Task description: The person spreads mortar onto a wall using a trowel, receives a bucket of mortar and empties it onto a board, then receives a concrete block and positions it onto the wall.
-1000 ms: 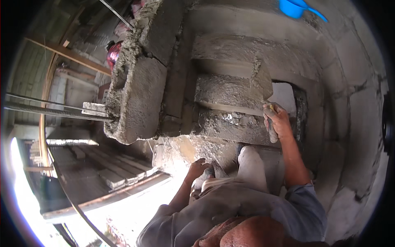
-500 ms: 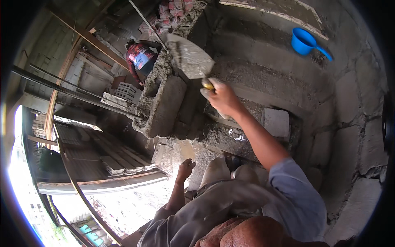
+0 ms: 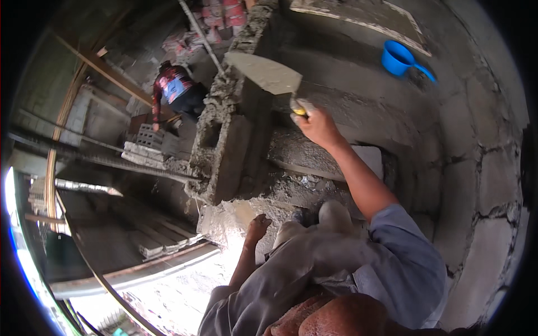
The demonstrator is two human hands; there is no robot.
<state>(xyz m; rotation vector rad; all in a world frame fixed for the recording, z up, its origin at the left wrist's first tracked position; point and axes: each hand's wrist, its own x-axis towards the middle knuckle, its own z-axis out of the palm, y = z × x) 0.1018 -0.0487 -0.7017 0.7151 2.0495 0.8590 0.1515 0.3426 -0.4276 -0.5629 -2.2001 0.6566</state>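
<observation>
My right hand (image 3: 318, 126) is closed round the yellow-banded handle of a mason's trowel (image 3: 268, 74). The trowel's broad grey blade points to the far left, and its tip overlaps the mortar-covered top of a concrete block wall (image 3: 231, 147) in the view; I cannot tell whether they touch. An open hollow shows in the wall's top block. Lower down, my left hand (image 3: 258, 228) hangs near my knee with curled fingers, and nothing shows in it. Close in front of that hand is a rough pale concrete surface (image 3: 221, 221).
A blue dipper (image 3: 397, 58) sits on the ledge at far right, near a mortar board (image 3: 364, 19). Steel rebar (image 3: 199, 35) rises beside the wall. Beyond it a co-worker (image 3: 175, 87) bends over stacked hollow blocks (image 3: 150, 140). A pale block (image 3: 368, 159) lies beneath my right forearm.
The whole view has shifted and turned slightly. My right hand has tilted the trowel, and its blade now appears narrower and flatter. My left hand stays low and curled.
</observation>
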